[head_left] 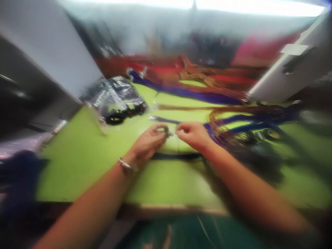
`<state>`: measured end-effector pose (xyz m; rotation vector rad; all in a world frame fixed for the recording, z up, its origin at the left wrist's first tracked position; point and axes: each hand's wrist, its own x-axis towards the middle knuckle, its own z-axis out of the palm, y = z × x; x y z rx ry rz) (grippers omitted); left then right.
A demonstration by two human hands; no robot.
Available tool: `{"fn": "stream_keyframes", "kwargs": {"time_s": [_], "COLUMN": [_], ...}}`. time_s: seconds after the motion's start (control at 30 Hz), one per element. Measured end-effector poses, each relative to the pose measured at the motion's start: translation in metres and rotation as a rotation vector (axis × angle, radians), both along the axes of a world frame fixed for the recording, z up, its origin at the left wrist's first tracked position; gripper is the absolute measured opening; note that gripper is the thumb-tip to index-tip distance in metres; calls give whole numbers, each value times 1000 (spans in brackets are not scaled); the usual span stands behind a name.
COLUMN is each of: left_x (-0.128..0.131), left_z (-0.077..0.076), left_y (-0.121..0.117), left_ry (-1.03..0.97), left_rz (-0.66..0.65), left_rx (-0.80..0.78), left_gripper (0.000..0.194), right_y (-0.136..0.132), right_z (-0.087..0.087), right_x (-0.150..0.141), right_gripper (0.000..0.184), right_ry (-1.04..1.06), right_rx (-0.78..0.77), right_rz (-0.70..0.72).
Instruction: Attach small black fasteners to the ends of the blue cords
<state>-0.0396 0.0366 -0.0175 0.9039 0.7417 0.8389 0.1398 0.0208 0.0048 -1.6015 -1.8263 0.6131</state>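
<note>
The picture is smeared by motion. My left hand [149, 141], with a metal bangle at the wrist, is closed in a pinch on a small dark piece [167, 130] at its fingertips. Just to its right, my right hand [193, 135] is also pinched shut, apparently on a thin cord that I cannot make out clearly. Both hands meet over the green table [85, 152]. A dark strap [176, 156] lies on the table just under my wrists. Blue cords [233, 121] run off to the right from my right hand.
A clear plastic bag with dark parts [116, 98] lies at the back left. Purple, red and brown cords [186, 81] pile across the back. A dark heap [256, 155] sits at the right. The table's front edge [168, 207] is close to me.
</note>
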Motion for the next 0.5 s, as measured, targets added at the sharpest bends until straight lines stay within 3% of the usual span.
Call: {"fn": "stream_keyframes", "kwargs": {"time_s": [0.27, 0.5], "left_x": [3, 4], "left_z": [-1, -2], "left_y": [-2, -4], "left_ry": [35, 140], "left_rz": [-33, -21], "left_rx": [-30, 58], "left_gripper": [40, 37], "right_y": [2, -4], "right_z": [-1, 6], "right_x": [3, 0], "right_gripper": [18, 17], "right_ry": [-63, -279], "right_rx": [-27, -2], "right_rz": [57, 50]}}
